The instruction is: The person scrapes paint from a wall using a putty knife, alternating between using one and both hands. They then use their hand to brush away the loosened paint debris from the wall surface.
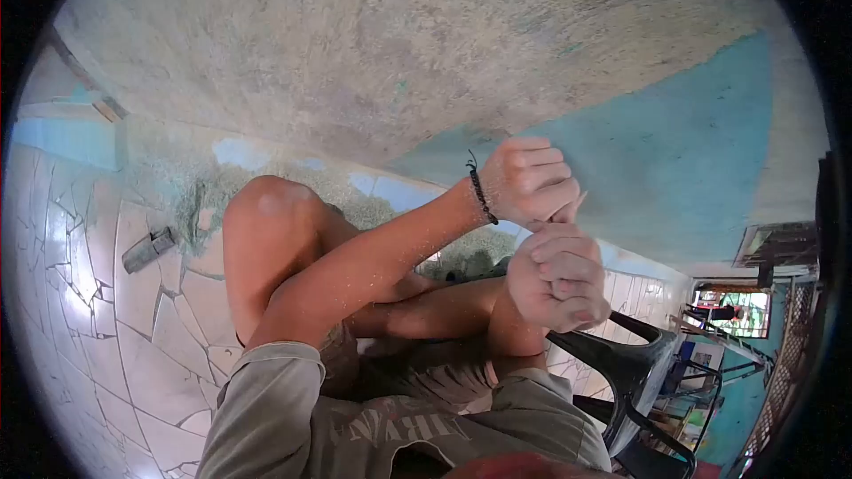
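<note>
Probably a home, with a part-bare wall [399,53], crazy-paved floor [138,364] and black chair [612,357].

Toward 12 o'clock, the wall [373,44] is mottled grey-beige with darker scuffs, broken at 2 o'clock by a flat turquoise-blue paint patch [657,142]. Toward 8 o'clock, the floor [142,364] is pale cream, crazed with irregular polygons and dark joints, and a dull grey block [149,249] shows at 9. The braided bracelet [480,191] is black, the T-shirt [266,399] at 6 grey-olive with faded pale lettering, the chair [612,359] at 4 glossy black.
</note>
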`<state>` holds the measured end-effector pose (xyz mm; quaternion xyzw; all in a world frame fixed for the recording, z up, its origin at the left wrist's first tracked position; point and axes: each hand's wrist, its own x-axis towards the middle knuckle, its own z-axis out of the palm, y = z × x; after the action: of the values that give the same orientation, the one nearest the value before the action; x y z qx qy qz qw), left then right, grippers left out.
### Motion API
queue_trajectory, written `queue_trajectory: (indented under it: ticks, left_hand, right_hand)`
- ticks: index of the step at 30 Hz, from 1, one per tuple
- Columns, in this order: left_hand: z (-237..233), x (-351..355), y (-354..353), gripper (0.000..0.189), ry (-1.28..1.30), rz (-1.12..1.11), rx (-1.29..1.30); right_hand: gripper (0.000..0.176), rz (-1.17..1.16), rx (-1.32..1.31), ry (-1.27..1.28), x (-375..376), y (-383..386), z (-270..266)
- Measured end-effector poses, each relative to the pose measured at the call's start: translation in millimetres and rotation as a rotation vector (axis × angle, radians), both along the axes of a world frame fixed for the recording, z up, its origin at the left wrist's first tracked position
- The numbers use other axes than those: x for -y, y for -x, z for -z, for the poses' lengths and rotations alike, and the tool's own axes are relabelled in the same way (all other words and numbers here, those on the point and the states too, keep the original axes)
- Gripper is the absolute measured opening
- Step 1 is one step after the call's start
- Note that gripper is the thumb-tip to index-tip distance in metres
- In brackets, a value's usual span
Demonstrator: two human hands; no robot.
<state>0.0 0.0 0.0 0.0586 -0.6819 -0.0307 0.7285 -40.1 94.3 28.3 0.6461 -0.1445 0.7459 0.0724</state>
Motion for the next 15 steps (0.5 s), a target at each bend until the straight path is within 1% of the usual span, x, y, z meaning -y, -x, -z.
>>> queue_trajectory:
  ticks: [2,3,5,8,10,12,14,15]
  left_hand:
    - [2.3,0.9,1.9,0.017,-0.012,0.019,-0.028]
    - [-1.9,4.7,-3.2,0.017,0.017,0.018,0.008]
    - [-7.3,-3.6,0.3,0.018,-0.024,0.009,0.000]
    - [-2.6,2.0,-3.6,0.020,-0.058,-0.011,0.026]
    - [24.2,14.5,5.6,0.018,-0.072,0.002,0.031]
    - [26.3,12.9,6.1,0.016,-0.119,0.034,0.029]
    - [24.4,9.8,4.7,0.016,-0.124,-0.007,0.091]
    - [18.9,7.4,4.3,0.016,-0.110,-0.020,0.115]
  right_hand:
    - [0.053,-0.014,-0.052,0.012,1.9,2.7,-0.5]
    - [0.053,-0.009,0.002,0.034,5.0,-2.1,-0.2]
    - [0.053,-0.009,0.032,-0.021,-1.0,0.0,-10.9]
    - [0.042,-0.107,-0.159,-0.001,12.7,18.7,4.4]
    - [0.039,0.128,-0.125,-0.225,15.1,24.2,10.8]
    - [0.036,0.215,-0.039,-0.308,16.7,25.3,4.9]
    - [0.034,0.133,0.075,-0.279,20.3,24.9,-3.9]
    - [0.029,0.082,0.072,-0.210,18.8,26.8,-7.1]
